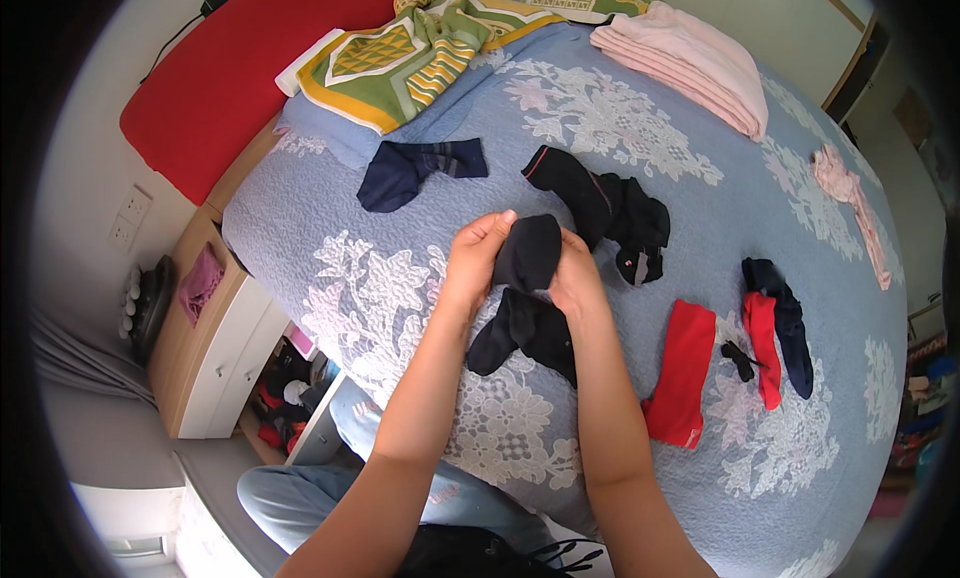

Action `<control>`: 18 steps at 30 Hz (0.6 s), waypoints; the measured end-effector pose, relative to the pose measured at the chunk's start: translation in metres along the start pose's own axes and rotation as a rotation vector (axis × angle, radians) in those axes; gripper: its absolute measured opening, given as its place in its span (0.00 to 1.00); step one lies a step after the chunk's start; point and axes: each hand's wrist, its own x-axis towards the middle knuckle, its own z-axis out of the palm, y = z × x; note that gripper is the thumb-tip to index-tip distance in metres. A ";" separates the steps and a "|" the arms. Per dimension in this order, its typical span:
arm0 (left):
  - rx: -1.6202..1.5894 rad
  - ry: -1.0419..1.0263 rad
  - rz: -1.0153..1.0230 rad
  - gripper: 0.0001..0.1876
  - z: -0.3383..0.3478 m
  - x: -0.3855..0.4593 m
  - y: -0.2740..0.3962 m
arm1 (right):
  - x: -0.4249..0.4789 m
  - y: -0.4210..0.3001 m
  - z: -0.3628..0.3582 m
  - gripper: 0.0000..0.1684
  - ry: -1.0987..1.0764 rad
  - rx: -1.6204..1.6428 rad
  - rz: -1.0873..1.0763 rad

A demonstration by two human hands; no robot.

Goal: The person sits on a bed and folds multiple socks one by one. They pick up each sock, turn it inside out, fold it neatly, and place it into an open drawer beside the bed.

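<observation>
Between my left hand [477, 254] and my right hand [576, 272] is a black sock [529, 252], gripped at both sides above the bed. Another black sock [517, 330] lies just below it, partly hidden by my right forearm. Beyond my hands are black socks [581, 195] with a thin red line, next to a bunched black sock [643, 218]. A navy sock [420, 169] rests further up on the left. To the right lie a red sock [682, 375], a narrower red sock [763, 349], a dark navy sock [793, 338] and a small black item [739, 360].
A blue floral quilt [720, 225] covers the bed. At its far side are a green and yellow patterned cloth [442, 52] and folded pink fabric [686, 60]. A pink garment [851, 203] lies far right. An open drawer [319, 428] holding clothes stands at lower left.
</observation>
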 end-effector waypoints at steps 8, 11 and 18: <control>-0.062 0.034 -0.031 0.10 -0.002 0.002 -0.004 | -0.003 -0.002 0.003 0.12 -0.069 0.131 0.072; -0.118 0.025 -0.010 0.13 -0.011 0.008 -0.009 | 0.002 0.000 -0.002 0.12 -0.095 0.153 -0.012; -0.147 0.035 0.026 0.24 -0.010 0.009 0.002 | 0.003 -0.004 0.001 0.10 0.016 0.128 -0.239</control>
